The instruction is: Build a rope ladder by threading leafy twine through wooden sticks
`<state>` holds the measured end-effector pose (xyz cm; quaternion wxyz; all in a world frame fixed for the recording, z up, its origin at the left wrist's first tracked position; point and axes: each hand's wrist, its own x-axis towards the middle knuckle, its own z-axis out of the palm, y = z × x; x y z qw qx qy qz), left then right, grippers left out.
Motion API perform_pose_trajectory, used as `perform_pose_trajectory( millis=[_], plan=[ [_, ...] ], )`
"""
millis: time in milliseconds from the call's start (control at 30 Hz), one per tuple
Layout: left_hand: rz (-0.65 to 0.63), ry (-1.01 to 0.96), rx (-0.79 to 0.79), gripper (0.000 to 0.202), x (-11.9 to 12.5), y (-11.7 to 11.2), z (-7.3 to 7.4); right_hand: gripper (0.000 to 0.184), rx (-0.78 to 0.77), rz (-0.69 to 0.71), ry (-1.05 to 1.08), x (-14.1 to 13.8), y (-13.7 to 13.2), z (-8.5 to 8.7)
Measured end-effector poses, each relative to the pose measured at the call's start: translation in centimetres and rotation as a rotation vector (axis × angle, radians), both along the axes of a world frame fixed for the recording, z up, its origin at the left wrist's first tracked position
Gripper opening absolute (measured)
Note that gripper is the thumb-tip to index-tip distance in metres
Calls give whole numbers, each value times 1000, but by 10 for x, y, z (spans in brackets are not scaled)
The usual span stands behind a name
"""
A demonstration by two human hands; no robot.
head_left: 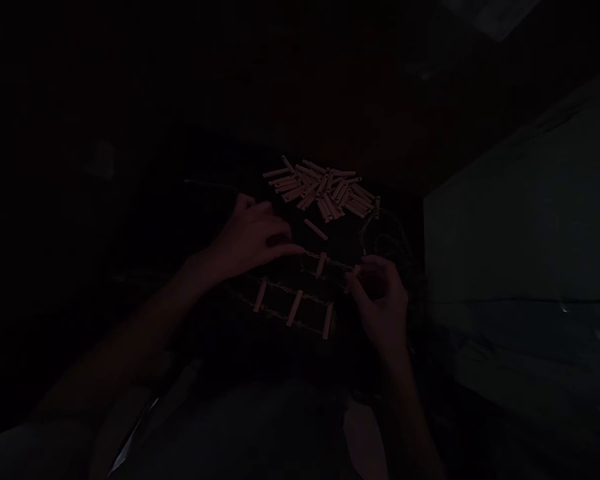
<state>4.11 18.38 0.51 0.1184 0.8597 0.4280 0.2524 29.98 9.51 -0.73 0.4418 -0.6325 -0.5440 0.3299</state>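
Ladder (293, 300) of pale wooden sticks and twine is seen lying flat on a dark surface, near and centre, with four rungs set across its cords. Right hand (380, 300) is brought in at the ladder's right end, its fingers (365, 267) pinched together at the far cord beside a stick end, though whether cord or wood is clamped cannot be told in this gloom. Left hand (253, 237) is held out flat above the ladder's far side, fingers together and nothing gripped, and whether the cord is touched cannot be told. Beyond the ladder, a heap (320, 190) of loose sticks is piled at the far side, crisscrossed and spilling outward, and a lone stick (315, 229) is left lying between heap and ladder. Trouble could be caused right here: a tug on that far cord could drag the rungs askew, a pinch that is let slip could leave a stick loose, and a careless left wrist could send the heap sliding. Dark loops of cord (385, 237) are barely made out at the far right. No tray or basket can be picked out around the sticks, and a pale panel (520, 227) at the right cannot be identified, with nothing seen held in it.
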Motion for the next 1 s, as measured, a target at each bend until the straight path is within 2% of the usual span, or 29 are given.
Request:
perform_pose_trajectory(
  millis=[67, 133, 300, 400, 467, 533, 567, 667, 767, 900, 1000],
  plan=[
    [-54, -2, -67, 52, 1, -1, 3, 38, 9, -30, 33, 0, 1, 0],
    [-51, -28, -135, 54, 3, -3, 8, 45, 20, -50, 64, 0, 1, 0],
    [-43, -289, -322, 38, 9, -10, 22, 40, -17, -10, 133, 1, 0, 1],
    [-42, -365, -466, 31, 9, -13, 23, 40, -41, -1, 166, 1, 0, 2],
    [-85, -292, -525, 49, 9, -14, 18, 40, -58, -10, 190, 1, 1, 2],
    [-125, -109, -456, 72, 10, -15, 11, 42, -62, -30, 229, 1, 2, 2],
    [-151, -15, -395, 68, 11, -16, 6, 43, -59, -43, 253, 1, 2, 1],
    [-199, 130, -274, 33, 13, -16, -5, 49, -50, -78, 312, 2, 3, 0],
    [-214, 179, -207, 23, 14, -15, -10, 51, -46, -97, 322, 2, 4, 0],
    [-172, 151, -202, 23, 17, -13, -6, 51, -37, -107, 303, 2, 5, 0],
    [-110, -82, -333, 22, 18, -15, 4, 52, -55, -112, 283, 3, 4, -2]
  ],
)
